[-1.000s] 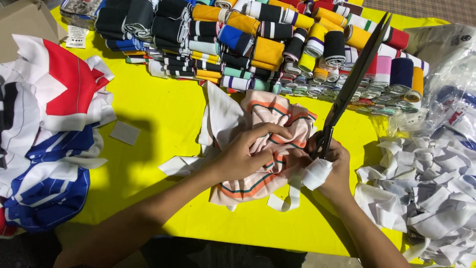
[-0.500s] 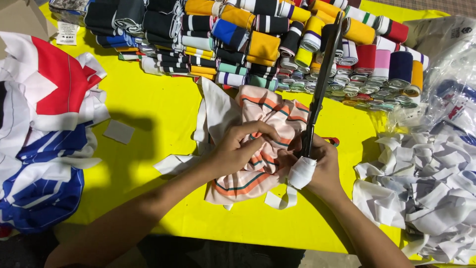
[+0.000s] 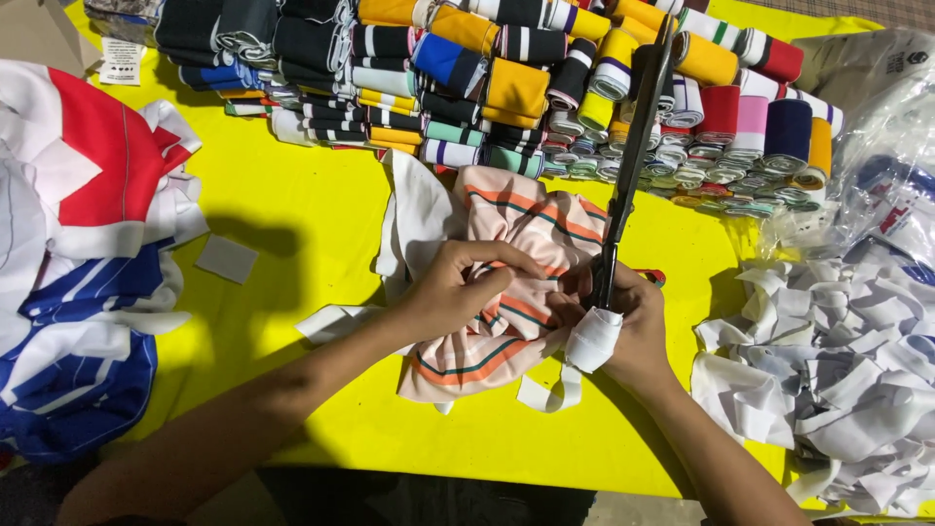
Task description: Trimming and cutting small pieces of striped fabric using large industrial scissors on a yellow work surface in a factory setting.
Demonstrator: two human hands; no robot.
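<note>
The left hand (image 3: 456, 292) is curled down onto a bunched peach cloth (image 3: 516, 282), its fingers pinching a fold near the middle of the piece. The right hand (image 3: 633, 326) is closed round the handles of long dark scissors (image 3: 633, 146), one handle wrapped in white tape; the blades point up and away from the person, close together, and lie over the cloth's right edge. Whether they are biting into the cloth at this instant cannot be told, since the fingers hide the spot. The cloth lies in the middle of the yellow table (image 3: 292, 195), just in front of the person, crumpled rather than flat. It is peach with orange and dark green stripes, a white panel showing at its upper left, and white strips (image 3: 545, 390) trailing from under it toward the table's near edge. Judging by how things lie, the trimming looks to be under way and not finished: the piece is gathered in both hands, with loose strips about it. To the right sits a large heap of white scraps (image 3: 838, 370), partly against clear plastic bags (image 3: 877, 166), which suggests that much cutting is already done. On the left is a stack of red, white and blue pieces (image 3: 88, 273), with a small grey patch (image 3: 226, 259) beside it. Along the far side run rows of folded ribbing rolls (image 3: 487, 68) in many colours.
</note>
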